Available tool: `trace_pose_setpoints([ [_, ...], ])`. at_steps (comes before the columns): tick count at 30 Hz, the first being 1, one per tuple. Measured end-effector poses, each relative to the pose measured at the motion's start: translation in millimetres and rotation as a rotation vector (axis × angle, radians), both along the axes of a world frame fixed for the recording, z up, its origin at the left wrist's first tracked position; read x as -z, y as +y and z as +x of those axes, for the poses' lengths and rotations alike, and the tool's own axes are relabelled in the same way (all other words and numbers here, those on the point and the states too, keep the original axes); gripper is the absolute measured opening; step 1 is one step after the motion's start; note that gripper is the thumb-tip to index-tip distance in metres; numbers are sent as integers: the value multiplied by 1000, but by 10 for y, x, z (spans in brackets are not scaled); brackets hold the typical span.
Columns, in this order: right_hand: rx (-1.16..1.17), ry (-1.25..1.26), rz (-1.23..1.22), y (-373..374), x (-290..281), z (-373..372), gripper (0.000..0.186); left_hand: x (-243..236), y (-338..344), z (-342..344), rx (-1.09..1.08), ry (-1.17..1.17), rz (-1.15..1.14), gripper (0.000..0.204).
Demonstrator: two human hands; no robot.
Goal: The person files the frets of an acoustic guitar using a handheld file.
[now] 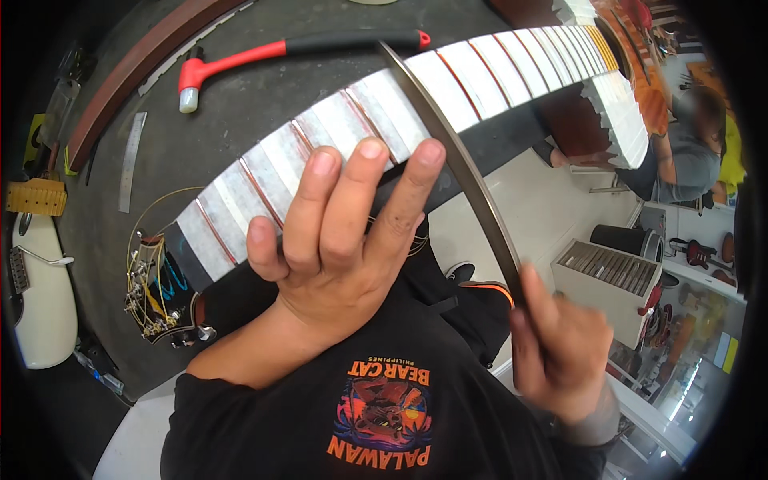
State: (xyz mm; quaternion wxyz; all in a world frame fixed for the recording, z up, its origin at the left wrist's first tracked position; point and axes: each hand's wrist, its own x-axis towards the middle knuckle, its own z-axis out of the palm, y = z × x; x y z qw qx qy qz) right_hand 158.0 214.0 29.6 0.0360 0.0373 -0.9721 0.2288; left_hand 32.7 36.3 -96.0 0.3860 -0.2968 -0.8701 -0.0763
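Taped guitar neck [392, 104] beneath spread left fingers [344, 212]; long file [472, 172] tight within curled right fingers [542, 308].

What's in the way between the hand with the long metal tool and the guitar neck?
Nothing visible. The right hand grips one end of the metal tool, and the other end reaches across the guitar neck. The left hand is close beside the tool, not under it.

two hands [340, 228], one file [466, 160], one fretboard [500, 74], one hammer [244, 59], perhaps two shoes [460, 272].
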Motion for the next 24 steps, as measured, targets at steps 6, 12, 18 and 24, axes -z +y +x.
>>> trace_pose_setpoints([
  [6, 16, -33, 54, -29, -111, 20, 55, -20, 47, 0, 24, 3, 15, 64],
  [12, 16, 123, -118, -105, 53, -754, 49, -71, 44, 20, -16, -29, -27, 66],
  [18, -24, 11, -39, 34, 23, 25, 61, -69, -33, 16, 9, -31, -64, 72],
  [24, -23, 2, 4, 70, -28, 135, 60, -74, 10, 41, 28, -38, -56, 73],
])
